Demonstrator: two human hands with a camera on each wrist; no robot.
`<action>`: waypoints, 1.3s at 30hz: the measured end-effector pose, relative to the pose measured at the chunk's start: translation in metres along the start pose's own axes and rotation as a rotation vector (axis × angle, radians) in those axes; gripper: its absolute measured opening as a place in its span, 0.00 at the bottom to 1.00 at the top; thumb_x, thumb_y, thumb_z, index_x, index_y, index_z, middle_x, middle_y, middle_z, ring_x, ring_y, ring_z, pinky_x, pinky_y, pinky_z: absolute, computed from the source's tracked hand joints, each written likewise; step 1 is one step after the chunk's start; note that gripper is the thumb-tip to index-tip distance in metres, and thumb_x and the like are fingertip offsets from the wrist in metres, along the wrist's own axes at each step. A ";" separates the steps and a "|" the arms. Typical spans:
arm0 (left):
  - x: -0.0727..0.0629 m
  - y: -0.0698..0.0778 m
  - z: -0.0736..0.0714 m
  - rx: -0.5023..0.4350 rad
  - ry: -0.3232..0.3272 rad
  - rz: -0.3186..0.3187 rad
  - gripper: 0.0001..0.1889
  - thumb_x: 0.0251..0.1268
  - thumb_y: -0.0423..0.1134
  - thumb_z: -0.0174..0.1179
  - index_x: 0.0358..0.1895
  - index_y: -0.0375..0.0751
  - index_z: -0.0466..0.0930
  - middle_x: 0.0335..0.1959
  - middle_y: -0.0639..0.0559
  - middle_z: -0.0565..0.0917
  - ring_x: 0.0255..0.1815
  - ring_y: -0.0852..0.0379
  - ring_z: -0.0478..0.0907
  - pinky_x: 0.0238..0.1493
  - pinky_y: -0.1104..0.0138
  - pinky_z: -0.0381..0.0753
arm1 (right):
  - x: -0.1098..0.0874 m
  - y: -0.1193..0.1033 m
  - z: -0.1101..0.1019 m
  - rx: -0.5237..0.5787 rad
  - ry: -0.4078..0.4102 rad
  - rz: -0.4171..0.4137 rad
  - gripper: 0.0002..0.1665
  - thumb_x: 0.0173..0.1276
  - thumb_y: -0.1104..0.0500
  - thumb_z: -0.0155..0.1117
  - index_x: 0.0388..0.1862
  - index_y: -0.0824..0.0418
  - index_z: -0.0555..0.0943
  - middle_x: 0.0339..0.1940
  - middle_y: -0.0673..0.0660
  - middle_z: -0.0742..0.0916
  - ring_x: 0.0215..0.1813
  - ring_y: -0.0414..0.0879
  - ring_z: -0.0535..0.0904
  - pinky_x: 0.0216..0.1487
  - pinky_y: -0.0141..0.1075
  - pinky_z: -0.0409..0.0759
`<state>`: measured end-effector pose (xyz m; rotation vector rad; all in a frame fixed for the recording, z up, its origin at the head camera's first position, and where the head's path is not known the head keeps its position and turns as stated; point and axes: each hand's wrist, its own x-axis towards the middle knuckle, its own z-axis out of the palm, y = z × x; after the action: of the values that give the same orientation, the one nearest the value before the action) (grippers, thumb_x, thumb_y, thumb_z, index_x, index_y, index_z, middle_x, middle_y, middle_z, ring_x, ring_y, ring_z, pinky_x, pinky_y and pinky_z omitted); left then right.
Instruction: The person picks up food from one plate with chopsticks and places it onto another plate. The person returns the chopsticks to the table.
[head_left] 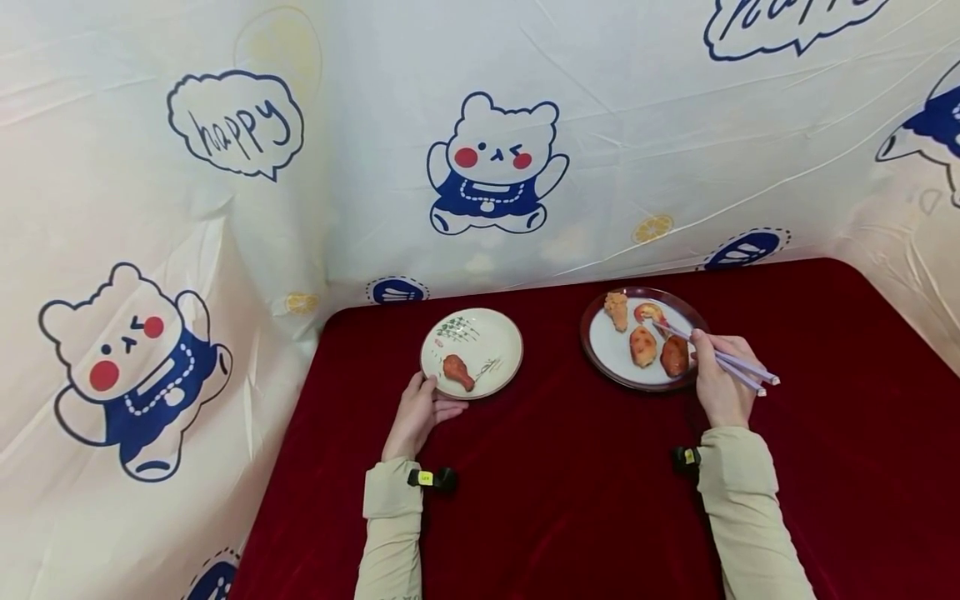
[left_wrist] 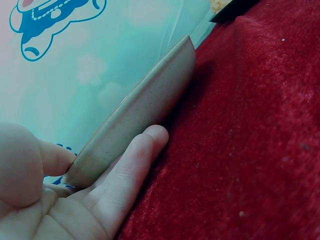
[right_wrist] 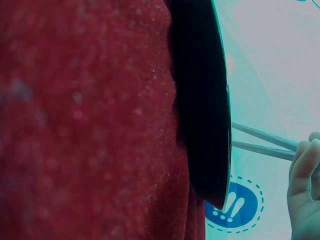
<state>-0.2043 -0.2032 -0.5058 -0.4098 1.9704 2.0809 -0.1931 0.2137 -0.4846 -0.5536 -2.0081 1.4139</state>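
My left hand (head_left: 422, 412) grips the near left rim of a small cream plate (head_left: 495, 342), thumb at the rim and fingers beneath. One reddish-brown chicken drumstick (head_left: 458, 372) lies on that plate. In the left wrist view, the plate's underside (left_wrist: 145, 110) shows above the fingers. Over at the right, my right hand (head_left: 723, 379) holds a pair of pale purple chopsticks (head_left: 738, 364). Their tips meet an orange, curled shrimp-like piece (head_left: 649, 312) on a dark-rimmed plate (head_left: 592, 354). The right wrist view shows the chopsticks (right_wrist: 265, 150) slightly spread, their tips hidden behind the plate's rim.
Also on the dark-rimmed plate are a battered fried piece (head_left: 617, 310) and two browned wing-like pieces, one in the middle (head_left: 642, 347) and one at right (head_left: 675, 356). A dark red velvet cloth (head_left: 562, 492) covers the table. A printed white curtain (head_left: 375, 167) hangs behind it.
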 end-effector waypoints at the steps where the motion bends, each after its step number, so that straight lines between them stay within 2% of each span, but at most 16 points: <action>1: 0.000 0.000 0.000 0.002 0.000 0.002 0.22 0.81 0.44 0.35 0.72 0.46 0.54 0.49 0.38 0.80 0.36 0.50 0.86 0.44 0.60 0.88 | 0.000 0.000 0.000 -0.002 0.001 -0.003 0.23 0.65 0.48 0.66 0.39 0.70 0.87 0.26 0.30 0.76 0.28 0.20 0.73 0.30 0.16 0.70; 20: 0.002 0.002 0.001 0.005 0.008 0.007 0.22 0.80 0.44 0.37 0.72 0.46 0.55 0.47 0.38 0.82 0.36 0.49 0.87 0.43 0.60 0.88 | 0.000 -0.004 0.001 0.041 0.021 -0.016 0.21 0.65 0.49 0.66 0.40 0.68 0.87 0.28 0.31 0.77 0.27 0.20 0.76 0.28 0.15 0.72; 27: 0.002 0.002 0.001 -0.005 0.010 0.012 0.21 0.80 0.44 0.37 0.71 0.45 0.56 0.44 0.39 0.83 0.35 0.49 0.87 0.42 0.60 0.88 | 0.001 -0.002 0.000 0.082 0.014 0.004 0.21 0.65 0.51 0.67 0.40 0.69 0.87 0.28 0.33 0.78 0.25 0.24 0.78 0.25 0.15 0.72; 39: -0.002 0.003 0.001 0.005 -0.009 0.009 0.22 0.81 0.44 0.35 0.73 0.44 0.53 0.47 0.37 0.82 0.37 0.48 0.87 0.44 0.59 0.88 | 0.000 -0.006 -0.002 0.110 0.041 -0.037 0.20 0.65 0.52 0.68 0.38 0.71 0.87 0.26 0.32 0.79 0.24 0.22 0.76 0.26 0.15 0.72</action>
<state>-0.2036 -0.2026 -0.5021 -0.3911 1.9751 2.0795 -0.1914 0.2130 -0.4790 -0.4912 -1.8859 1.4694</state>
